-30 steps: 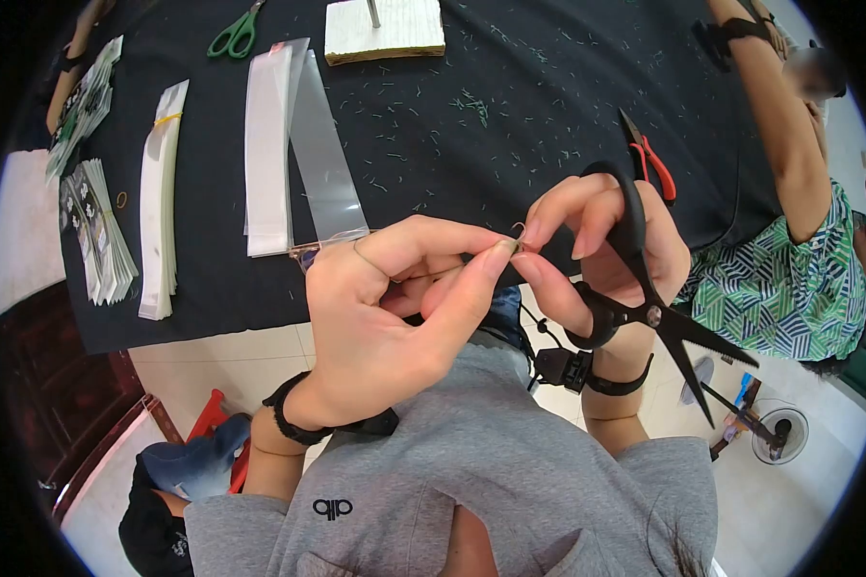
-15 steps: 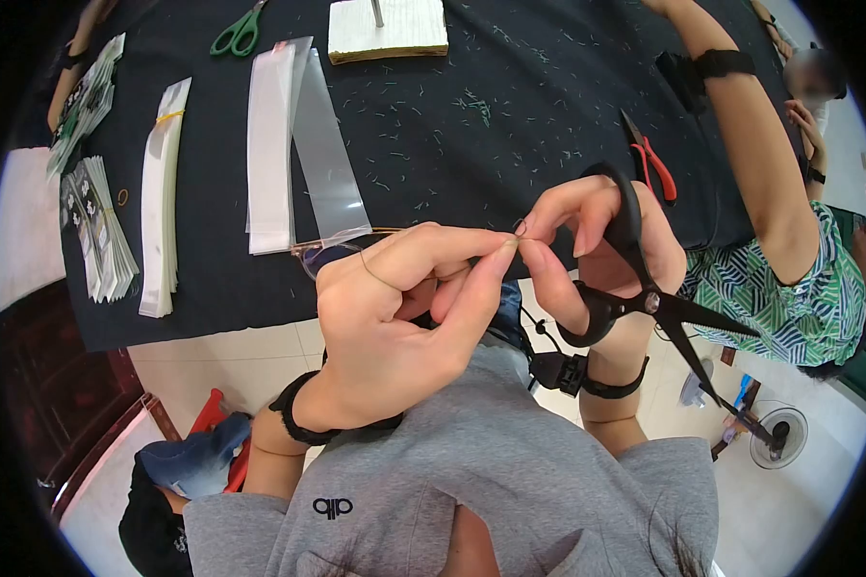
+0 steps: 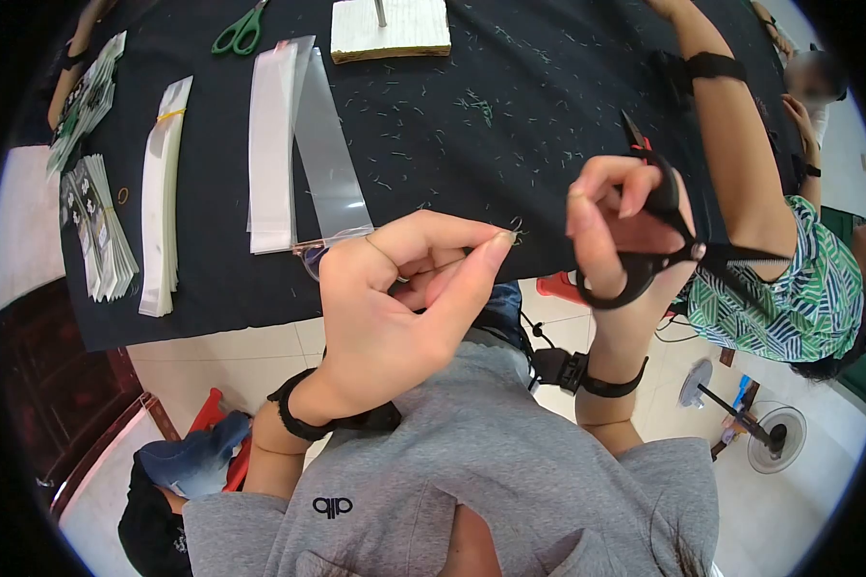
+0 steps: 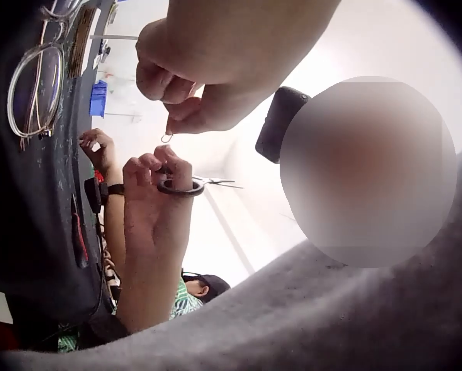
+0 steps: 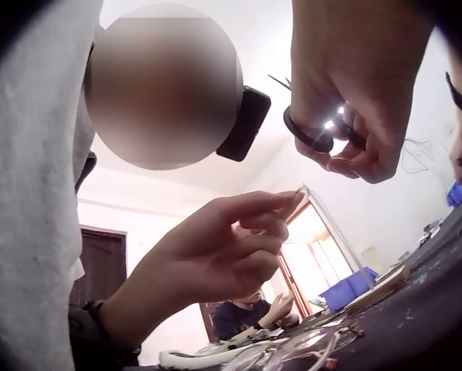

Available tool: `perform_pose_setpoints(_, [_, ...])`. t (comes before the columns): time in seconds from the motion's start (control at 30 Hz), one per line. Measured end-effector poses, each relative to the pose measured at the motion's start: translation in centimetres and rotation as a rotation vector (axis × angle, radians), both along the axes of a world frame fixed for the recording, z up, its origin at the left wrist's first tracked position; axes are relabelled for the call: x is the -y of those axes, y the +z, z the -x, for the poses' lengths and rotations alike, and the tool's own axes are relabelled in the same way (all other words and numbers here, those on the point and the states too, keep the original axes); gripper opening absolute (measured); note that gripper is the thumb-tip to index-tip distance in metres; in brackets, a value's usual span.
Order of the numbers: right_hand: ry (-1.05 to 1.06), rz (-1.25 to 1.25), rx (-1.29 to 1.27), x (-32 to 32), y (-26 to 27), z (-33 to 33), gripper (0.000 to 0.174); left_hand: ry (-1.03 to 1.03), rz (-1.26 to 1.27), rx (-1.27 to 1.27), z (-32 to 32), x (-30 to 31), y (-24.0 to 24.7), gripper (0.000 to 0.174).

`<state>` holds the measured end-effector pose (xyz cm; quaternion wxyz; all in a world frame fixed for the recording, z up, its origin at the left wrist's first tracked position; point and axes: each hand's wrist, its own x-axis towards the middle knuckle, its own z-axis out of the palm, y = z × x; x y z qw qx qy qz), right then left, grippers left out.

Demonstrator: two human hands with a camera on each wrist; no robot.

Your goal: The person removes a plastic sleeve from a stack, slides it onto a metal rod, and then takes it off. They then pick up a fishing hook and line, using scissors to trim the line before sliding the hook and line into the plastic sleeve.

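Observation:
My left hand [image 3: 404, 298] pinches a tiny thin looped wire or thread [image 3: 518, 229] between thumb and index fingertip, above the table's near edge. A fine strand also lies over the back of this hand. To its right, apart from it, my right hand [image 3: 635, 231] has thumb and fingers through the handles of black scissors [image 3: 698, 252], whose blades point right, away from the left hand. In the left wrist view the small loop [image 4: 167, 139] hangs at the left fingertips, just above the right hand [image 4: 157, 185]. Exactly what the small piece is, I cannot tell.
Clear strips [image 3: 271, 154], a banded bundle [image 3: 164, 192], patterned packets [image 3: 101, 236] and green scissors [image 3: 239, 35] lie at left. A white block [image 3: 390, 31] with a metal rod stands at the back, glasses [image 3: 310, 258] near my left hand. Another person's arm [image 3: 741, 154] is at right.
My right hand has come away from the left fingertips and moved right with the black scissors. The left hand stays nearly in place, still pinching the small piece.

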<state>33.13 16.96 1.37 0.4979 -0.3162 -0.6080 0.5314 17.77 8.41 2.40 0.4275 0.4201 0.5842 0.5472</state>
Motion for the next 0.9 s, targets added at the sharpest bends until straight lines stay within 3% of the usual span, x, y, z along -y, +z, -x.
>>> perform_pose_setpoints(0.13, [-0.167,-0.048,0.162,-1.7,-0.8,-0.9,0.025,-0.012,0.053,0.062,0.3,-0.1,0.2,0.009])
perform_pose_setpoints(0.2, [-0.212,-0.069,0.442,-2.6,-1.8,-1.4,0.029,-0.013,0.056,0.084,0.4,-0.1,0.2,0.009])
perform_pose_setpoints(0.3, [-0.251,-0.066,0.652,-3.1,-2.2,-2.0,0.035,0.000,0.049,0.155,0.3,-0.2,0.3,0.010])
perform_pose_setpoints(0.43, [-0.215,-0.063,0.635,-3.0,-1.8,-1.8,0.037,0.007,0.049,0.213,0.7,0.0,0.2,0.013])
perform_pose_setpoints(0.5, [-0.072,-0.011,0.332,-2.1,-0.9,-1.2,0.033,0.006,0.041,0.221,0.7,-0.1,0.2,0.013])
perform_pose_setpoints(0.53, [-0.073,-0.011,0.333,-1.6,-0.6,-1.3,0.033,0.002,0.033,0.231,0.7,-0.1,0.2,0.013])
perform_pose_setpoints(0.6, [0.169,-0.064,0.270,-0.9,-0.1,-1.5,0.029,-0.008,0.041,0.253,0.7,-0.1,0.1,0.013])
perform_pose_setpoints(0.67, [0.261,-0.145,0.115,-1.1,-1.0,-1.4,0.027,-0.016,0.048,0.274,0.7,-0.1,0.0,0.013])
perform_pose_setpoints(0.9, [0.223,-0.331,0.228,-0.4,-1.0,0.2,0.021,-0.052,0.098,0.295,0.6,0.1,-0.1,0.010])
